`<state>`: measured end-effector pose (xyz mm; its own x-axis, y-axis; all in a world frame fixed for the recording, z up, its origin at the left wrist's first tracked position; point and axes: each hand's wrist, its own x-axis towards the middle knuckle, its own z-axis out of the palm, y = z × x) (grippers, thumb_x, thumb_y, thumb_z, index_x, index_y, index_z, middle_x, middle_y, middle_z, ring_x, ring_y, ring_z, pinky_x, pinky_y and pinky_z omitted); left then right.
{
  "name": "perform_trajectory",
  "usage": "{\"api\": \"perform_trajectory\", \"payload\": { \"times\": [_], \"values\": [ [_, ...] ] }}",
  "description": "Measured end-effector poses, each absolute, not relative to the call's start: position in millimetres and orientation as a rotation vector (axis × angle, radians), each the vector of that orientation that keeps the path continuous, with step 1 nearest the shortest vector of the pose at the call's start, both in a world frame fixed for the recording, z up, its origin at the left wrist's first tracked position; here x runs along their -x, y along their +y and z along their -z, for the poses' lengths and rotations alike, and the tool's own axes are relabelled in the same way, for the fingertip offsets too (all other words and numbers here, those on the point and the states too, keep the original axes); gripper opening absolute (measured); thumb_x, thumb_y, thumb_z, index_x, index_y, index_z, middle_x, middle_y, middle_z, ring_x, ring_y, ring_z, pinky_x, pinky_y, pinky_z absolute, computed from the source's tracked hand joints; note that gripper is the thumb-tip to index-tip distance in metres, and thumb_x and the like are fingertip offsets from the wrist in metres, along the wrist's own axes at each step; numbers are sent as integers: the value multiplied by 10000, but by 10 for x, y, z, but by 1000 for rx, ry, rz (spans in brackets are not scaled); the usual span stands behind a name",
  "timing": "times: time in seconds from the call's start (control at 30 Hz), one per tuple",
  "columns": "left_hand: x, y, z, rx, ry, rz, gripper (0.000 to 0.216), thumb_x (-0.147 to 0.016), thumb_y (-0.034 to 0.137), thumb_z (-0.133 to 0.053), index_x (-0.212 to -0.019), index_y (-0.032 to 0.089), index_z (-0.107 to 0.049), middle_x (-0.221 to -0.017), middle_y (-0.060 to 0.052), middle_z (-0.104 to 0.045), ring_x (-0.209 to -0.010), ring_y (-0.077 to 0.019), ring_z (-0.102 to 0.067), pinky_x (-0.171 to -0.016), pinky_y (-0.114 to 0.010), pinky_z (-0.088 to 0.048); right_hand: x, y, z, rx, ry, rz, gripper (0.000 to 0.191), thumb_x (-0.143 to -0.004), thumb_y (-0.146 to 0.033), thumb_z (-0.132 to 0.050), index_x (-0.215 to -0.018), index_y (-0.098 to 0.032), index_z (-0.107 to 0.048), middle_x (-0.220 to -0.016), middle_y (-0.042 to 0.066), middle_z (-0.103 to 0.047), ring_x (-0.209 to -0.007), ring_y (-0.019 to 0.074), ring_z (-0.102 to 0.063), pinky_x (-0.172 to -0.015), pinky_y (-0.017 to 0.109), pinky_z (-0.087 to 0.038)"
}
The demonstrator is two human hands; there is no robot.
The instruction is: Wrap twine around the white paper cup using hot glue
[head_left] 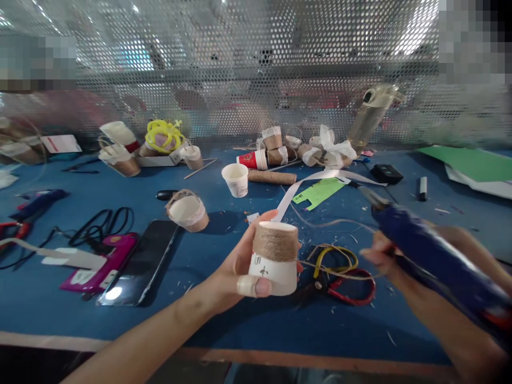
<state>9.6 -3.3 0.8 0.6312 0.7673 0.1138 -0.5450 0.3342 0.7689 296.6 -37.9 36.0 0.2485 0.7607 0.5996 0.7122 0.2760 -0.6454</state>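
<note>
My left hand (240,266) is wrapped round an upside-down white paper cup (275,258), whose upper half is wound with brown twine. A loose twine strand (340,272) runs from the cup to the right. My right hand (394,261) grips a blue glue gun (424,250), blurred by motion, its nozzle pointing up and left, to the right of the cup. Scissors (340,272) with yellow and red handles lie on the blue table just behind the cup.
On the blue table (280,330): a phone (138,261), a magenta case (102,261), black cables (100,224), a twine-rimmed cup (188,212), a plain white cup (236,179), a cardboard tube (272,177), a green paper scrap (318,193), several decorated cups, a bottle (370,114) against the perforated metal screen.
</note>
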Motion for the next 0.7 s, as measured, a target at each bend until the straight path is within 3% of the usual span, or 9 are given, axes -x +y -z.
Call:
{"api": "perform_trajectory", "payload": {
  "times": [0.13,0.23,0.37,0.43,0.5,0.57,0.7],
  "values": [
    [-85,-39,-28,-874,412,-911,890,-754,224,-863,-1531,408,-469,-1346,-73,-700,-1116,-276,-728,-955,-403,-556,-2897,-218,-490,1285,-1605,-913,298,-662,-312,-956,-843,-284,-720,-834,-13,-748,-653,175,-701,-558,260,-576],
    [-69,-40,-49,-875,483,-947,910,-750,227,-857,-1543,414,-450,-1377,-72,-676,-1114,-303,-724,-963,-443,-553,-2978,-119,-484,1289,-1584,-1161,210,-750,-300,-907,-836,-232,-728,-955,57,-778,-752,185,-728,-649,251,-621],
    [-59,-37,-87,-865,495,-988,915,-766,254,-828,-1568,406,-415,-1329,-63,-694,-1090,-301,-722,-951,-449,-559,-3128,-28,-376,1385,-1529,-1183,299,-785,-316,-887,-1043,-248,-753,-938,52,-767,-701,159,-699,-631,239,-616],
    [-64,-35,-112,-831,476,-992,911,-768,259,-814,-1573,395,-410,-1287,-58,-713,-1084,-300,-725,-928,-434,-569,-3160,12,-339,1446,-1513,-1068,344,-784,-335,-885,-1096,-259,-762,-815,34,-737,-708,181,-705,-601,239,-606],
    [-70,-35,-133,-795,471,-987,891,-772,252,-797,-1569,379,-419,-1271,-59,-720,-1074,-305,-730,-915,-432,-574,-3138,29,-338,1463,-1554,-948,295,-760,-323,-901,-1019,-254,-777,-771,22,-716,-676,174,-697,-605,242,-595],
    [-77,-34,-143,-774,480,-980,853,-786,262,-780,-1561,354,-436,-1274,-70,-718,-1056,-312,-737,-911,-439,-574,-3063,9,-362,1456,-1527,-791,214,-792,-334,-878,-928,-255,-732,-903,20,-731,-717,157,-684,-660,254,-575],
    [-94,-28,-139,-781,507,-978,821,-802,326,-789,-1551,328,-451,-1293,-86,-707,-1034,-308,-741,-921,-436,-564,-2869,-107,-381,1286,-1708,-768,184,-869,-285,-795,-785,-249,-635,-710,-34,-624,-574,131,-557,-554,279,-463]
  ]
}}
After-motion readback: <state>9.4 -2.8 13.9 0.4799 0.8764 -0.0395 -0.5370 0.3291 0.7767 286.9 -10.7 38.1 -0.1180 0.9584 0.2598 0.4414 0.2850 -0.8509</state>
